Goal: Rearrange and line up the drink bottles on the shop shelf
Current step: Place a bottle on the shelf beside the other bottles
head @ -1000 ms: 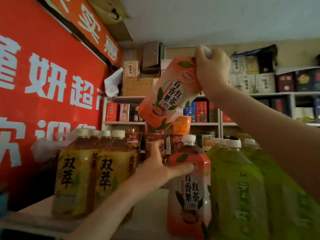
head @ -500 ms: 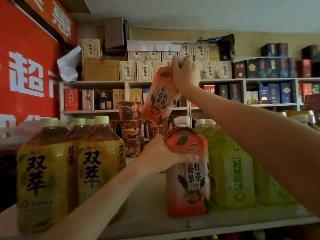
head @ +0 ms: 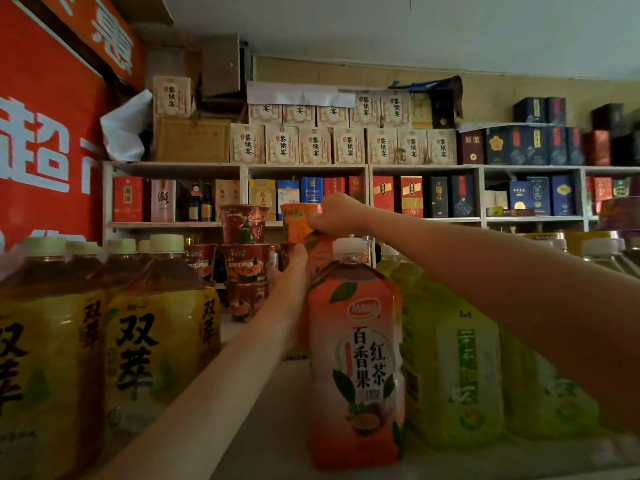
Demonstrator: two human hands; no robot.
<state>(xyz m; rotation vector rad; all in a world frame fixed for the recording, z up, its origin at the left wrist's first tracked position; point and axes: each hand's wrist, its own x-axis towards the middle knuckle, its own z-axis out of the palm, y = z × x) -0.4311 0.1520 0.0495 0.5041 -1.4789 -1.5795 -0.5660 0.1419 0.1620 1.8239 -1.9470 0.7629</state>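
Note:
Two orange tea bottles stand one behind the other on the white shelf point(head: 273, 434). The front orange bottle point(head: 356, 358) stands upright and free near the shelf edge. Right behind it is the rear orange bottle point(head: 318, 251), mostly hidden. My right hand point(head: 334, 216) grips that rear bottle from above at its cap and neck. Reaching in from the left, my left hand point(head: 292, 268) holds the rear bottle's side, thumb up against its shoulder. Its fingers are hidden behind the bottle.
Several yellow tea bottles point(head: 156, 341) fill the shelf's left side. Green tea bottles point(head: 460, 358) crowd the right, touching the front orange bottle. Stacked noodle cups point(head: 246, 258) stand behind. A red banner point(head: 41, 133) covers the left wall. Boxed goods point(head: 346, 147) line the far shelves.
My right hand has lowered the raised, tilted orange bottle down behind the front one. My left hand has let go of the front bottle and moved back to the rear bottle.

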